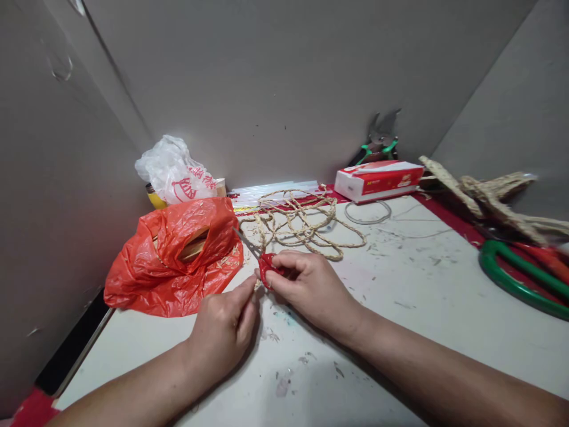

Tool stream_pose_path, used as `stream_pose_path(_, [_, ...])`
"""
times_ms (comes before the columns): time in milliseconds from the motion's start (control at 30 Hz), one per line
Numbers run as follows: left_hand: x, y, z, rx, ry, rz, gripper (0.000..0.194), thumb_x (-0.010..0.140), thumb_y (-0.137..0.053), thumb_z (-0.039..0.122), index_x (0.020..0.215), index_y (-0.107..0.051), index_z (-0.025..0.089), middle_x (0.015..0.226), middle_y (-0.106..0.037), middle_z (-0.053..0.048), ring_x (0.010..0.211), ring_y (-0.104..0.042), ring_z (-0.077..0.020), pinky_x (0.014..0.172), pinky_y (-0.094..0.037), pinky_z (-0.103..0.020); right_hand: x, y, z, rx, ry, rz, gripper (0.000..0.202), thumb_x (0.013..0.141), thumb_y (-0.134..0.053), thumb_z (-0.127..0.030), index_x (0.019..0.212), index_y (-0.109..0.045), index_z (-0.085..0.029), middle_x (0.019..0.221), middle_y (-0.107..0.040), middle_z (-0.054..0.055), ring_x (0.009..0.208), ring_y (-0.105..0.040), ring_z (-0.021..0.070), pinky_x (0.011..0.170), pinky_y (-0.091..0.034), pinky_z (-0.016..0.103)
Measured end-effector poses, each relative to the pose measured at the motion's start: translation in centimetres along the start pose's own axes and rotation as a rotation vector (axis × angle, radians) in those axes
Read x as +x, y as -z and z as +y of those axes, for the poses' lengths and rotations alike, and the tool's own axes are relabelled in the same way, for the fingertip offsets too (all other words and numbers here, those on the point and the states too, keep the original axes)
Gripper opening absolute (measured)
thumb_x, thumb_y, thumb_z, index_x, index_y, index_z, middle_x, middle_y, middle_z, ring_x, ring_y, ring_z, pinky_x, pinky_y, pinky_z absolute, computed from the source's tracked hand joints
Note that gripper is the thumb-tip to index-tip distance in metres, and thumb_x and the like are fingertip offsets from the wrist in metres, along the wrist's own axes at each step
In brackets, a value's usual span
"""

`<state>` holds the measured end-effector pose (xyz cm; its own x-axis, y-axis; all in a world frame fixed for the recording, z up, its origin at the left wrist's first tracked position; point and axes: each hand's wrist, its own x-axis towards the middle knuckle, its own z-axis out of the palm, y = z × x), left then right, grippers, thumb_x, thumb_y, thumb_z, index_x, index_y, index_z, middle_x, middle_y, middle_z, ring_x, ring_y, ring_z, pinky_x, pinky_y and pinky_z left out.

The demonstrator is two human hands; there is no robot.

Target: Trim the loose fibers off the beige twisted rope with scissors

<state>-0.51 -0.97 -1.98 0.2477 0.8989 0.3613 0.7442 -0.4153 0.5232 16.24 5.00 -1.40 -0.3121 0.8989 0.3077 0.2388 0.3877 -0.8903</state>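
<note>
My right hand (306, 284) is closed round the red handles of a small pair of scissors (267, 270), whose narrow metal blades point up and to the left. Just left of it, my left hand (226, 323) pinches a pale braided straw rope (311, 234) close to the scissor handles; only a short bit shows by the fingertips. Beyond both hands the rope lies in loose loops, and part of it passes behind the scissors. Whether the blades touch the rope I cannot tell.
A red plastic bag (178, 290) holding straw strips lies left, with a white plastic bag (171, 172) behind. Along the back are clear sticks (275, 191), a red-white box (377, 181) and pruning shears (380, 136). Wire (368, 220) and large green-handled scissors (511, 287) lie right.
</note>
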Motion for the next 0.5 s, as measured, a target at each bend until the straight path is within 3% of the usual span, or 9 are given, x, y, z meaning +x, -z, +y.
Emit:
stream_pose_path(133, [0.0, -0.1, 0.5, -0.105, 0.048, -0.073, 0.029, 0.087, -0.047, 0.021, 0.106, -0.067, 0.017, 0.062, -0.062, -0.003, 0.05, -0.052, -0.0126, 0.054, -0.04, -0.025, -0.1, -0.2, -0.7, 0.124, -0.109, -0.032, 0.015, 0.069, -0.051, -0.02, 0.054, -0.055, -0.017, 0.053, -0.048, -0.003, 0.056, -0.042, 0.0107, 0.052, -0.034, 0.023])
stream_pose_path(233, [0.3, 0.2, 0.9, -0.282, 0.148, -0.088, 0.027, 0.09, -0.044, 0.026, 0.099, -0.068, 0.018, 0.064, -0.062, -0.002, 0.056, -0.054, -0.0129, 0.058, -0.042, -0.024, 0.0, 0.1, -1.0, 0.195, -0.096, 0.034, 0.015, 0.067, -0.051, -0.019, 0.052, -0.051, -0.018, 0.053, -0.046, -0.004, 0.054, -0.039, 0.0096, 0.051, -0.033, 0.022])
stream_pose_path(300, [0.8, 0.7, 0.7, -0.373, 0.236, 0.052, 0.028, 0.091, -0.045, 0.031, 0.101, -0.067, 0.018, 0.072, -0.065, -0.003, 0.063, -0.057, -0.0134, 0.063, -0.044, -0.024, 0.3, 0.5, -0.8, 0.213, -0.094, 0.106, 0.016, 0.068, -0.051, -0.02, 0.052, -0.049, -0.018, 0.052, -0.044, -0.004, 0.053, -0.037, 0.0091, 0.05, -0.031, 0.022])
stream_pose_path(400, [2.0, 1.7, -0.6, -0.398, 0.349, 0.365, 0.025, 0.087, -0.052, 0.035, 0.097, -0.066, 0.017, 0.085, -0.068, -0.004, 0.076, -0.06, -0.0143, 0.073, -0.045, -0.024, 0.7, 0.9, -0.4, 0.211, -0.114, 0.16, 0.017, 0.068, -0.051, -0.02, 0.051, -0.047, -0.018, 0.051, -0.041, -0.005, 0.051, -0.034, 0.0086, 0.048, -0.028, 0.023])
stream_pose_path(500, [3.1, 2.8, -2.7, -0.382, 0.448, 0.463, 0.026, 0.082, -0.057, 0.037, 0.092, -0.066, 0.014, 0.092, -0.068, -0.006, 0.087, -0.06, -0.0162, 0.082, -0.044, -0.026, 0.8, 1.0, 0.0, 0.203, -0.096, 0.148, 0.016, 0.068, -0.05, -0.019, 0.052, -0.046, -0.019, 0.052, -0.04, -0.005, 0.052, -0.034, 0.0087, 0.049, -0.028, 0.023])
